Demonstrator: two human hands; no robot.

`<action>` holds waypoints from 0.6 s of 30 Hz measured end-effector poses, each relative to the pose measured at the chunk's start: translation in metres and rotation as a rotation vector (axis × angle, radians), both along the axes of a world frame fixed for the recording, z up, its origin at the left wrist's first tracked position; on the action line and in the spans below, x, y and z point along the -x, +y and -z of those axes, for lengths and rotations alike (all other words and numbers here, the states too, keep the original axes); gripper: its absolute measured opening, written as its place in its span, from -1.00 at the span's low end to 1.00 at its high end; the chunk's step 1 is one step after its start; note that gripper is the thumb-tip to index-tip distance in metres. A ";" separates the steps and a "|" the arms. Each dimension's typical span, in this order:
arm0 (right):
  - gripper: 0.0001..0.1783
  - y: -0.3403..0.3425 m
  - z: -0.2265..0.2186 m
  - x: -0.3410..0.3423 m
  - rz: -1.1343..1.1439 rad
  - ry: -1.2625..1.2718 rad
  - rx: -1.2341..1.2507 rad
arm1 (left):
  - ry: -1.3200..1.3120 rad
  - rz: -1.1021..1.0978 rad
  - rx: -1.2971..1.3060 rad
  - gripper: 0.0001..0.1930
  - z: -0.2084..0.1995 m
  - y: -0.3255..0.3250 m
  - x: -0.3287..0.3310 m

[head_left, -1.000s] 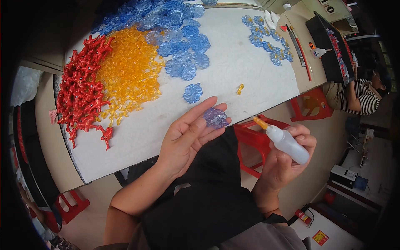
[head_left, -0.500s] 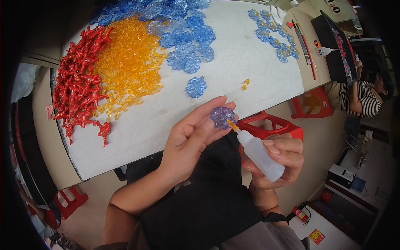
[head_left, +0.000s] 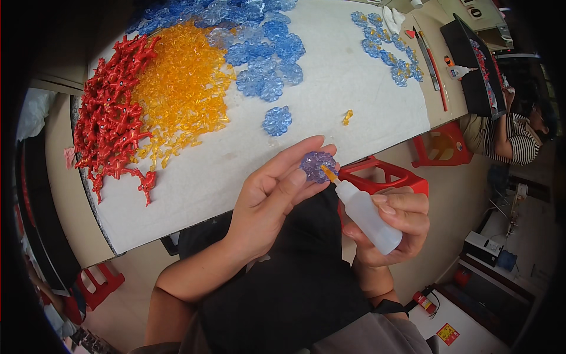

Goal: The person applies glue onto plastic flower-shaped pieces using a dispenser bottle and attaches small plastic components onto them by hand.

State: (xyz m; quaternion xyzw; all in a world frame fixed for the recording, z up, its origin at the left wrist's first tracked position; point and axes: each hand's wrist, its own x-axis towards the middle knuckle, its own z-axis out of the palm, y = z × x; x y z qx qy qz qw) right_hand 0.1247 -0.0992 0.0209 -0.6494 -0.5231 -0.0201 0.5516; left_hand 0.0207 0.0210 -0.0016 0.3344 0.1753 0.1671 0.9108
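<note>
Just off the table's near edge, my left hand (head_left: 272,200) is closed on a translucent blue-purple plastic flower (head_left: 315,166), held between thumb and fingers. My right hand (head_left: 398,227) is wrapped round a white squeeze bottle (head_left: 371,218) with an amber nozzle (head_left: 330,174). The bottle tilts up to the left, and its tip meets the flower's face near the centre; whether liquid comes out is too small to tell. On the table beyond lie a single blue flower (head_left: 277,121) and a small yellow piece (head_left: 348,117).
White cloth covers the table (head_left: 330,65). Red figures (head_left: 115,112), yellow pieces (head_left: 183,88) and blue flowers (head_left: 265,59) are heaped left and far. Flowers with yellow centres (head_left: 386,50) lie far right, near a black tray (head_left: 471,68). A red stool (head_left: 389,174) stands close by; another person (head_left: 516,138) sits right.
The flower and my left fingers have shifted very slightly to the right. The bottle stays tilted with its tip at the flower.
</note>
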 end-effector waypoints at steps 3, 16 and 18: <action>-0.42 -0.001 0.001 0.001 0.007 0.006 0.002 | 0.009 0.000 -0.003 -0.55 0.000 0.000 0.001; -0.42 0.000 0.000 0.000 -0.003 0.015 0.003 | 0.025 -0.019 -0.010 -0.56 0.000 0.002 0.001; -0.42 -0.001 -0.001 0.000 -0.005 0.017 -0.004 | 0.024 -0.019 -0.011 -0.56 0.000 0.001 0.001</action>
